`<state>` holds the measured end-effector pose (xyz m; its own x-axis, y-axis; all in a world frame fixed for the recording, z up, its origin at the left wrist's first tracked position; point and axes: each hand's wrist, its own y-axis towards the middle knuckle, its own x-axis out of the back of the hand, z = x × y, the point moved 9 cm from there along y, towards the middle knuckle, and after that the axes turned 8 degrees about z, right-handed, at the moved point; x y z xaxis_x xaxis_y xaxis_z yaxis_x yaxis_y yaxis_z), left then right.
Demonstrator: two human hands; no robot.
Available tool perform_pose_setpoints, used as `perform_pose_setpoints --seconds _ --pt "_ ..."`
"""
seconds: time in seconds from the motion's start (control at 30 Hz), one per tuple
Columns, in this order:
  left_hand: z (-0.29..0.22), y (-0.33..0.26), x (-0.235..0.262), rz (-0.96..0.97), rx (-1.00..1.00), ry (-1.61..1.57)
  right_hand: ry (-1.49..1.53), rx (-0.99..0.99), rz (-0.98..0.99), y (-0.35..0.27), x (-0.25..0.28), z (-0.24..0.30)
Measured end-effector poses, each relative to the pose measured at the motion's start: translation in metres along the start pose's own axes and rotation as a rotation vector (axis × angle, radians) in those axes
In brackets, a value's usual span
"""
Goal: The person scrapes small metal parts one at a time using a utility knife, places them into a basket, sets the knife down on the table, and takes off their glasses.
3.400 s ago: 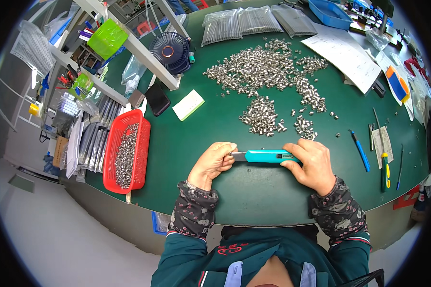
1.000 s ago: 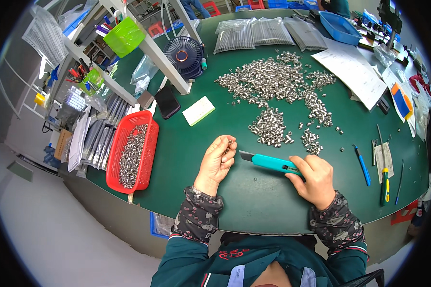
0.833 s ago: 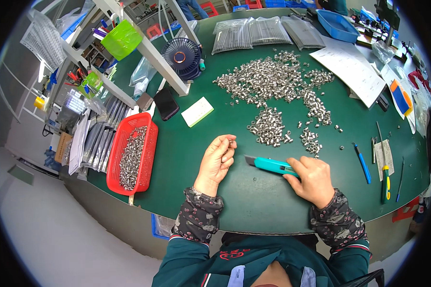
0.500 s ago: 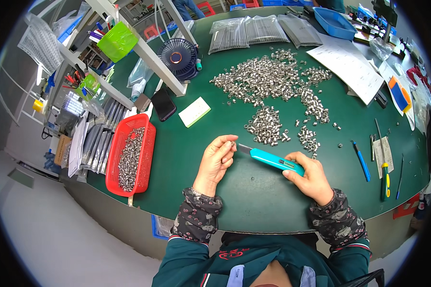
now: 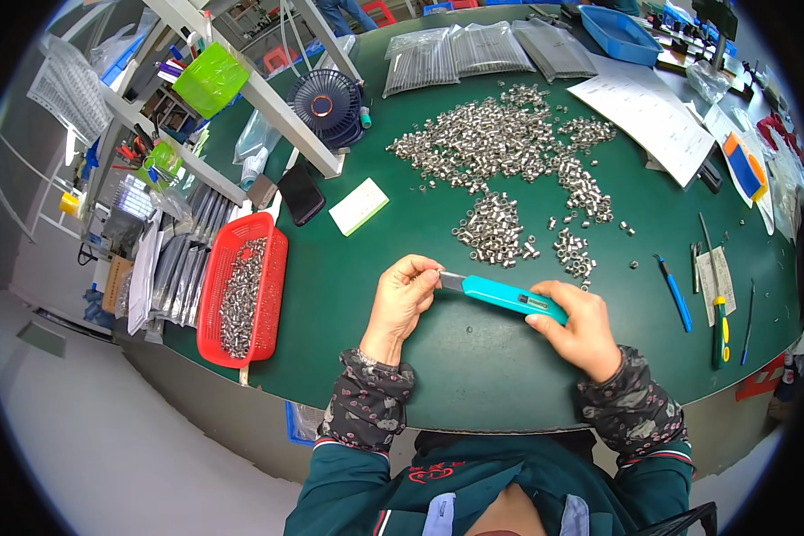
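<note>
My right hand (image 5: 579, 327) grips a turquoise utility knife (image 5: 506, 296) by its handle, blade end pointing left. My left hand (image 5: 403, 299) is curled with fingertips pinched at the knife's blade tip; whether a small part sits between the fingers is too small to tell. Both hands rest low over the green table (image 5: 473, 375), near its front edge. A pile of small silver metal sleeves (image 5: 491, 234) lies just beyond the hands, with a wider spread of them (image 5: 500, 143) further back.
A red basket (image 5: 207, 313) holding metal parts sits at the left edge. A small fan (image 5: 326, 103), a dark phone (image 5: 301, 192) and a white card (image 5: 359, 205) lie at back left. Hand tools (image 5: 716, 313) lie at right, papers (image 5: 648, 112) and a blue tray (image 5: 621, 31) behind.
The hands parted slightly, with the knife tip drawn off the left hand, then came back together; now the left fingertips meet the blade end again.
</note>
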<state>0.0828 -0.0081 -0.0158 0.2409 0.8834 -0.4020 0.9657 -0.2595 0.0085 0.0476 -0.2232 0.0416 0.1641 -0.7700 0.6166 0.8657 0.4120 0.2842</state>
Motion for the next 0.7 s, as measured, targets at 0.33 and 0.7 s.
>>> perform_pose_setpoints --seconds 0.33,0.7 --pt "0.004 0.001 -0.005 0.024 0.027 -0.191 -0.047 0.077 -0.111 -0.001 0.009 0.008" --pt "0.000 0.002 -0.001 0.010 -0.029 -0.145 0.119 -0.108 0.044 0.002 -0.003 -0.012"
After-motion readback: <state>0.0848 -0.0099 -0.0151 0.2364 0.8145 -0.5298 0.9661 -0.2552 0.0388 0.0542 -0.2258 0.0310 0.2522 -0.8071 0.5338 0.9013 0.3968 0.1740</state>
